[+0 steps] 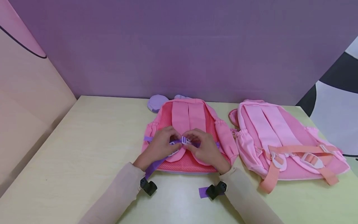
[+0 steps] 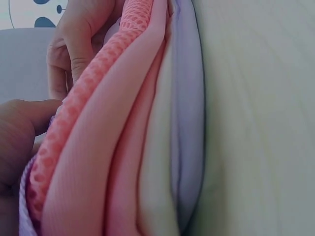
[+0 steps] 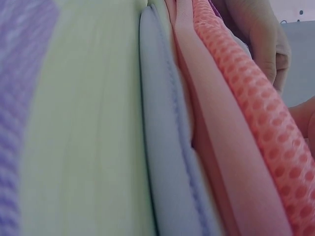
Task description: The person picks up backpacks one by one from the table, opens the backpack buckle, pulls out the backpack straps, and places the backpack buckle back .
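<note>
A pink backpack (image 1: 180,119) lies on the table with its shoulder straps and mesh back panel upward. Over its middle, my right hand (image 1: 205,147) pinches a small white buckle (image 1: 184,140). My left hand (image 1: 160,143) meets it from the other side, thumb and fingers pinching the purple strap (image 1: 176,142) close to that buckle. Another purple strap (image 1: 153,168) hangs below my left wrist. Both wrist views show mainly the bag's padded edge (image 2: 93,128) and coral mesh (image 3: 275,132), which hide the fingertips and the buckle.
A lighter pink backpack (image 1: 272,124) with orange straps (image 1: 302,149) lies to the right. Behind the nearer bag is a round purple pouch (image 1: 157,103). A purple strap end (image 1: 203,192) rests on the table (image 1: 84,155) by my right wrist. A purple wall (image 1: 179,49) stands behind.
</note>
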Demonstrator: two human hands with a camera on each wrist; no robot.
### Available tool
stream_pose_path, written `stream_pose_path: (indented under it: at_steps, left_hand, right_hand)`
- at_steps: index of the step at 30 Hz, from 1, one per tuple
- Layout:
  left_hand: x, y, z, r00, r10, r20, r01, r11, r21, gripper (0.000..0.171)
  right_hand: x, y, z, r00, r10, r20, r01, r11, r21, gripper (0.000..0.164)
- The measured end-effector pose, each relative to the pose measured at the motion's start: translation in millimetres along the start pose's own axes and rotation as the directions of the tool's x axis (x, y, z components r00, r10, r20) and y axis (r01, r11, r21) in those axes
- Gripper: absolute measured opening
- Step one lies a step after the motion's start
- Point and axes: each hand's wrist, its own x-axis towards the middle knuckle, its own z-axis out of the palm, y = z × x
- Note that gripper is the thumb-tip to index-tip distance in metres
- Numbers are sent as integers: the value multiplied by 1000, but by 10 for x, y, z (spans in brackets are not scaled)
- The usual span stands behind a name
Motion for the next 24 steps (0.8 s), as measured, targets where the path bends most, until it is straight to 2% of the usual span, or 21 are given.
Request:
stream_pose_path:
  at_steps: [9,18,24]
  left_hand:
    - [-1,-6,23,1000,-13,-4,13,999,39,19]
    - [-1,38,-15,997,-66,41,61,992,111,27]
    - [4,53,-31,998,-64,25,60,990,130,26]
  right_hand:
    - [-3,18,8,1000,0,3,0,1000,9,30]
    - [-11,18,19,1000,-11,-27,12,999,29,30]
    - [-13,29,15,999,-10,-38,13,998,55,28]
